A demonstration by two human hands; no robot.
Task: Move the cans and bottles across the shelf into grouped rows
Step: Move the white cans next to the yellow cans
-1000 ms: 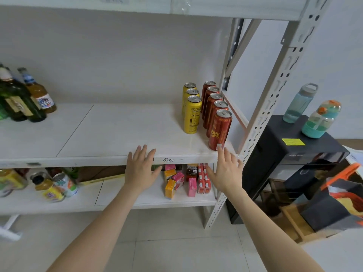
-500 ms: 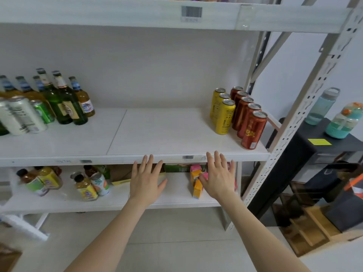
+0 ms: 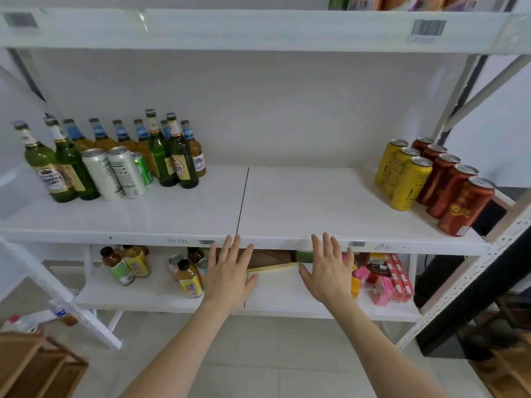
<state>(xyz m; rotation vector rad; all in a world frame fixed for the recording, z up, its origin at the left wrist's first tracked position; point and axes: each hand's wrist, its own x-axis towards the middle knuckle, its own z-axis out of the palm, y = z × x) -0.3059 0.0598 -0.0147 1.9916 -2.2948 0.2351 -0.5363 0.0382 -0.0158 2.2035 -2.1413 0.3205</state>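
**Kid:** Looking at the middle shelf, where were the cans?

**Friend:** Three yellow cans and five red cans stood in two rows at the right end. Two white cans and a green can stood at the left end, beside the green bottles and amber bottles.

**Kid:** And the hands?

**Friend:** The left hand and right hand were flat with fingers spread wide. They held nothing. Their fingertips were by the shelf's front edge, well apart from every can.
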